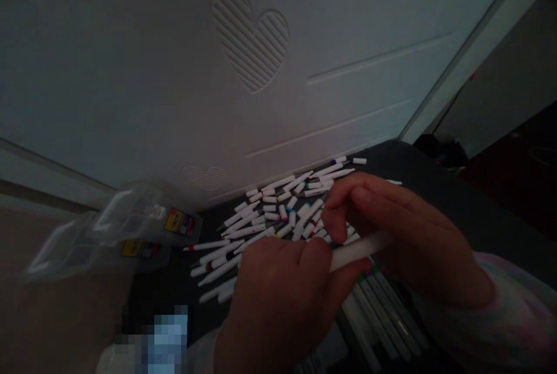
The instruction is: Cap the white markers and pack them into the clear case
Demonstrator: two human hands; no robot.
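My left hand [282, 298] is closed in a fist round one end of a white marker [357, 248] low in the middle of the view. My right hand [400, 235] pinches the same marker from the right, thumb and fingers curled over it. Behind both hands lies a scattered pile of several white markers [270, 217] with coloured tips and loose caps on a dark surface. Below my right hand, a few more markers [383, 310] lie side by side in a row.
A clear plastic marker case [126, 229] with a yellow label lies open at the left. A white panel with embossed hearts [250, 37] rises behind the pile. The scene is dim. A dark gap opens at the far right.
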